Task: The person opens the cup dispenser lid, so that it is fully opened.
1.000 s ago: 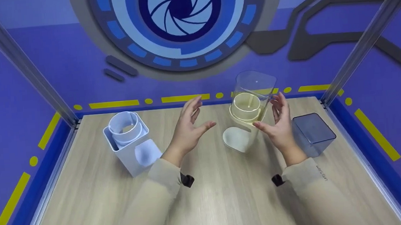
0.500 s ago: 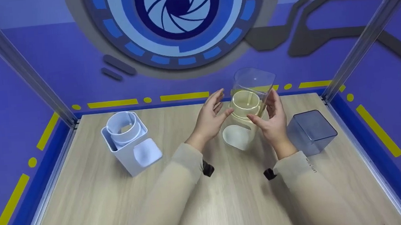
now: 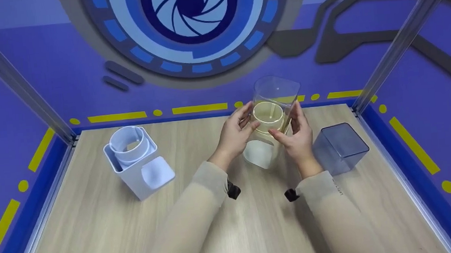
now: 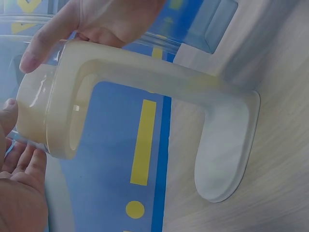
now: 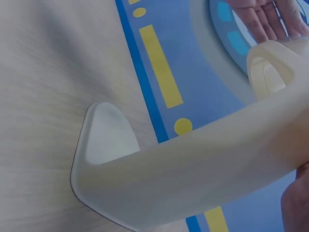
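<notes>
A cream-coloured C-shaped stand (image 4: 145, 67) with a broad flat foot (image 3: 258, 155) stands on the wooden table (image 3: 233, 230). A clear upright container (image 3: 277, 88) is set in its top collar, with a pale yellow cup-like ring (image 3: 268, 113) inside. My left hand (image 3: 234, 133) cups the container's left side, thumb at the front. My right hand (image 3: 298, 139) holds the right side near the collar, its thumb pointing inward across the front. In the right wrist view, the stand's back (image 5: 207, 169) fills much of the frame.
A light blue holder (image 3: 136, 165) with a round ring in its top stands at the left. A smoky see-through square box (image 3: 341, 145) sits just right of my right wrist. The blue wall (image 3: 195, 96) rises behind the table's far edge.
My left hand has moved right and reached the container's left side. My right hand has closed in on its right side. The head view has shifted slightly; the stand shows no clear movement.
</notes>
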The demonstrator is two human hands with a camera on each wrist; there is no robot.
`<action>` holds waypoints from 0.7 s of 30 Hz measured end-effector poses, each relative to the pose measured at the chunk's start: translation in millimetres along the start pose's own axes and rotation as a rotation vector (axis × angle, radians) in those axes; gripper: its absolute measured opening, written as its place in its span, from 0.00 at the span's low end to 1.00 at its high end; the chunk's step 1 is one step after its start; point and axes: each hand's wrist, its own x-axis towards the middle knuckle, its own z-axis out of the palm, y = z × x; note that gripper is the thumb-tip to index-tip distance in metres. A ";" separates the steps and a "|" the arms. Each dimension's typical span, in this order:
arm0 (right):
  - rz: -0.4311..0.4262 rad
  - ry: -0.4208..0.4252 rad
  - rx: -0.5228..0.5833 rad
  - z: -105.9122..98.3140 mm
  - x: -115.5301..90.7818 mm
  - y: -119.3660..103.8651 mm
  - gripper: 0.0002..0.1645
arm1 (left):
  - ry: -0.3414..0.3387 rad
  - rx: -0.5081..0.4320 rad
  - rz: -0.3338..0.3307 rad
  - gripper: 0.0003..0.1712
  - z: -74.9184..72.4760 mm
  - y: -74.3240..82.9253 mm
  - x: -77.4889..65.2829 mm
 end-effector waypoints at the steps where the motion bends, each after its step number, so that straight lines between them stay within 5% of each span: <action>1: 0.002 -0.007 0.013 -1.1 0.3 0.3 0.77 | 0.004 0.003 -0.003 0.39 0.4 0.4 -0.7; 6: 0.002 -0.047 0.053 -6.0 1.4 1.2 0.75 | 0.030 0.002 -0.011 0.39 3.4 1.2 -5.8; 15: -0.013 -0.153 0.074 -15.5 1.4 1.5 0.58 | 0.054 0.042 0.029 0.37 1.8 2.6 -19.0; 21: 0.041 -0.227 0.203 -23.1 2.7 1.9 0.48 | 0.061 0.029 0.038 0.32 -1.6 5.8 -27.8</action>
